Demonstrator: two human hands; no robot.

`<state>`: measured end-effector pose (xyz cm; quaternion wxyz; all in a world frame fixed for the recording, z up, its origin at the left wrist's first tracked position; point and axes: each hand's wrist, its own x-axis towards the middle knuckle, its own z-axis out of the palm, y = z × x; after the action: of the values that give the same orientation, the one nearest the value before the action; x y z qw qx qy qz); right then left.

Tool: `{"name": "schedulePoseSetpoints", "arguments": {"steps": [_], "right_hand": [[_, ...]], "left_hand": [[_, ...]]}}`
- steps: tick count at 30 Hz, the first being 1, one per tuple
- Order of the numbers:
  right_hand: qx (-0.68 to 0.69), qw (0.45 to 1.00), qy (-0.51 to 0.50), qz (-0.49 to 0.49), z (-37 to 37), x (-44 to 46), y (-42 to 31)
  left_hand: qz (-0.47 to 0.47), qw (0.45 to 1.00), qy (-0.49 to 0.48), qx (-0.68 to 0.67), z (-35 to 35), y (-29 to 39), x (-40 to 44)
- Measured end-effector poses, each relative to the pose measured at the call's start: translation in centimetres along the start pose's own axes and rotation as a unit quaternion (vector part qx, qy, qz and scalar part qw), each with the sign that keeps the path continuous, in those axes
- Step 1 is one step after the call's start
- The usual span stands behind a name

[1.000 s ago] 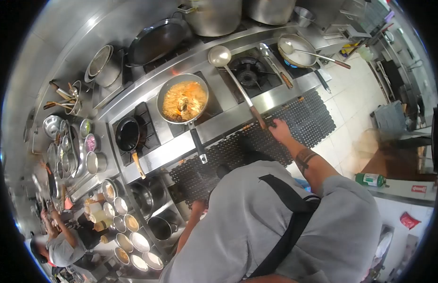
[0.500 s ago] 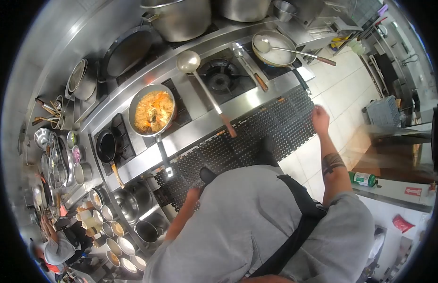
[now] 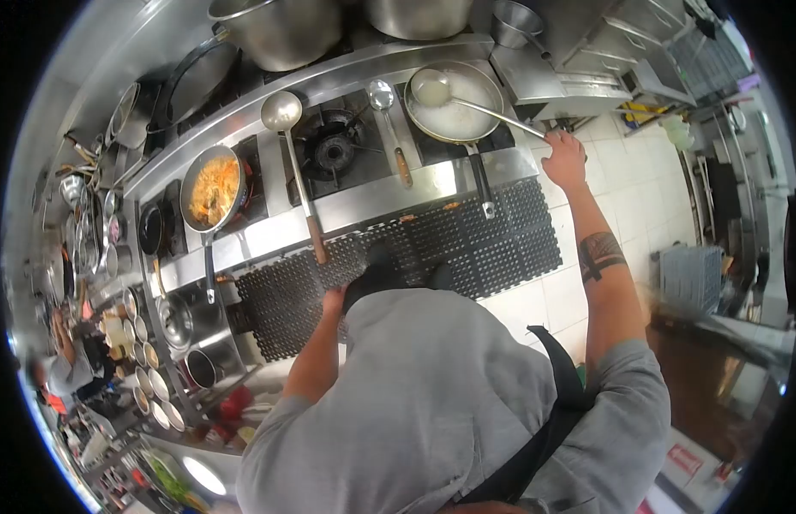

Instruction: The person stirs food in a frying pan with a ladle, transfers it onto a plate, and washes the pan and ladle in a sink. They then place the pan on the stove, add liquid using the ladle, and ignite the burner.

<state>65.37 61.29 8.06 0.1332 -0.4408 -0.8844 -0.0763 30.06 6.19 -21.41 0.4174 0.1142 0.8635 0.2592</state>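
Observation:
My right hand (image 3: 566,159) is closed round the handle end of a ladle (image 3: 501,117), whose bowl lies in a pan of whitish liquid (image 3: 468,116) on the right burner. That pan's black handle (image 3: 481,178) points toward me, untouched. My left hand (image 3: 334,300) hangs low beside my body above the black mat, and its fingers are too small and partly hidden to read. A second ladle (image 3: 301,176) with a wooden handle and a spoon (image 3: 395,128) rest on the stove. To the left sits a pan of orange-coloured food (image 3: 214,190).
Large pots (image 3: 282,34) stand behind the stove. A small black pan (image 3: 151,230) is at the left burner. Beyond it, at far left, a co-worker (image 3: 68,364) stands near metal containers. A perforated mat (image 3: 398,265) covers the floor, and a grey crate (image 3: 689,278) is at right.
The view has shifted right along the stove. My right hand has moved from near the wooden-handled ladle to the ladle in the right pan and closed on its handle.

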Motion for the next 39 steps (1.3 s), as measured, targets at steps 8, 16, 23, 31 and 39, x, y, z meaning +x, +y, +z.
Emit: {"name": "schedulePoseSetpoints", "arguments": {"steps": [8,16,23,31,39], "right_hand": [[0.071,0.960,-0.253,0.091,4.6,4.4,2.9],[0.499,0.718,-0.417,0.248,-3.4,3.1,3.1],[0.518,0.673,-0.440,0.291,-5.3,1.2,6.1],[0.684,0.446,-0.505,0.278,-4.9,4.0,10.9],[0.579,0.627,-0.500,0.147,-1.2,5.5,12.3]], "left_hand": [[0.102,0.991,-0.081,-0.032,7.1,17.7,-3.2],[0.185,0.920,-0.292,-0.182,14.2,38.5,-5.6],[0.177,0.922,-0.301,-0.167,16.8,42.7,-8.1],[0.104,0.943,-0.163,-0.270,21.1,42.0,-11.1],[-0.006,0.925,0.017,-0.380,24.5,34.7,-17.3]]}}
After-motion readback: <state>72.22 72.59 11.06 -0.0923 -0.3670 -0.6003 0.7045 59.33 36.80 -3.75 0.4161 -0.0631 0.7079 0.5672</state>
